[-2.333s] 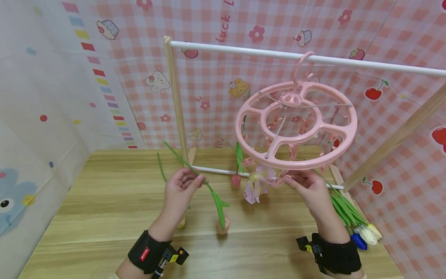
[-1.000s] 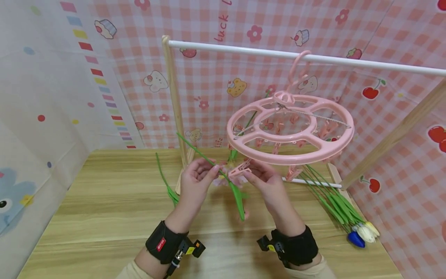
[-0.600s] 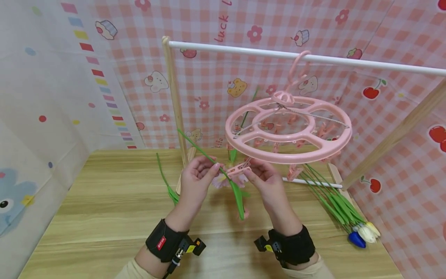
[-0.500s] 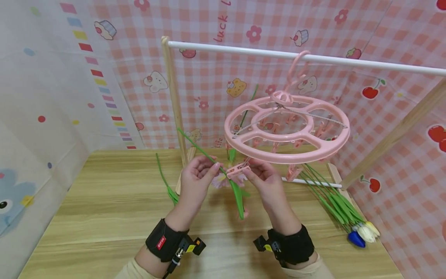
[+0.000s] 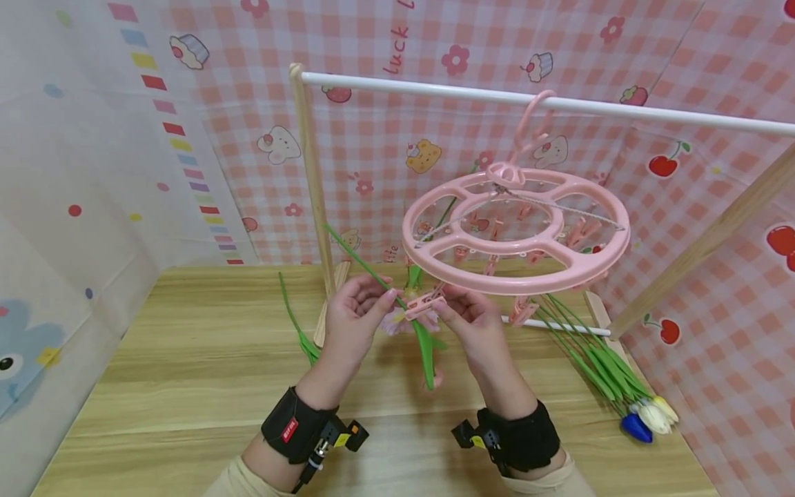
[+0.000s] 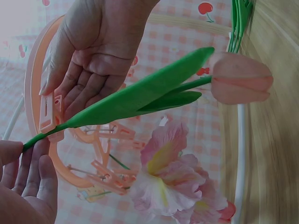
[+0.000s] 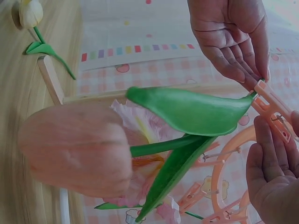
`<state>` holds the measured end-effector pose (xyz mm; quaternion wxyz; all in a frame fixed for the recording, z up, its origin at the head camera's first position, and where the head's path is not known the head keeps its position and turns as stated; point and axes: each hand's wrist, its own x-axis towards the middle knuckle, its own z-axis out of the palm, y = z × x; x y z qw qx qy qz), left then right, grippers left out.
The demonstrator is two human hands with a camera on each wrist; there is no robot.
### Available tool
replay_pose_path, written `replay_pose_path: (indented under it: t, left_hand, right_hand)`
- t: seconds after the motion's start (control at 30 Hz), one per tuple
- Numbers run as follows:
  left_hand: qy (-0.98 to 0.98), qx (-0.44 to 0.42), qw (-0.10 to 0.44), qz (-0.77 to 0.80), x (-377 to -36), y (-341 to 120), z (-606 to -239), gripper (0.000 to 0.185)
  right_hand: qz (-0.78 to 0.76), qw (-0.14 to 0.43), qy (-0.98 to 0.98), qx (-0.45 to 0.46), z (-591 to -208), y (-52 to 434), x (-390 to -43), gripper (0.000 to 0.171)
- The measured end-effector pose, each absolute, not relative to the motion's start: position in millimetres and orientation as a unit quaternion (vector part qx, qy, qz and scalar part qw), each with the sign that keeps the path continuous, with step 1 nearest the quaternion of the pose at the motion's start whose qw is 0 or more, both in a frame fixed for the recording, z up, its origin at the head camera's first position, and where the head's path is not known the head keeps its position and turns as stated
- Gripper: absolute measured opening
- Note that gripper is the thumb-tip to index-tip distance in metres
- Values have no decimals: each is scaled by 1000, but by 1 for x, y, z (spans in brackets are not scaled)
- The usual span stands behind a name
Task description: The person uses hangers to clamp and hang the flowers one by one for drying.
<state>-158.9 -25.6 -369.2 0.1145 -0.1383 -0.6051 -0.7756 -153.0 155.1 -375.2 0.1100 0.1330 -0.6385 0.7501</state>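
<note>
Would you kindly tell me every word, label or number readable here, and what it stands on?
"luck", sideways, on the pink checked backdrop
"life", also sideways, small, lower on that backdrop
Letter above "luck": cut off by the frame's edge
Red label on the left wrist strap: white letters too small to read

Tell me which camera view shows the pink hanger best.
The head view: the pink hanger appears almost whole there, hook included. Each wrist view shows only part of its frame, plus some clips.
</note>
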Motion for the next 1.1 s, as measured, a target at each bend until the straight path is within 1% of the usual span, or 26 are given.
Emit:
replay_pose_path:
  t: [0.2, 0.27, 0.43, 0.63, 0.87, 0.97, 1.1]
  left_hand:
    - [-621, -137, 112, -763, -160, -25, -369, 24]
    - [-626, -132, 113, -760, -160, -24, -368, 22]
    - [-627, -128, 116, -760, -160, -24, -366, 20]
    - [-625, -129, 114, -761, -162, -25, -364, 24]
    - [-636, -119, 95, -756, -163, -27, -363, 22]
    - [-645, -117, 82, -751, -164, -29, -365, 24]
    - [-656, -112, 65, -743, -163, -32, -368, 27]
  right_hand:
    - [749, 98, -642, 133, -377, 157, -153, 16]
    - [749, 95, -644, 126, -376, 156, -152, 16]
    - [752, 86, -642, 125, -374, 156, -152, 20]
    - [756, 82, -638, 121, -374, 155, -153, 22]
    - [759, 73, -638, 109, -373, 152, -153, 23]
    - [760, 72, -636, 110, -374, 152, -153, 27]
    - [761, 71, -635, 112, -376, 154, -153, 27]
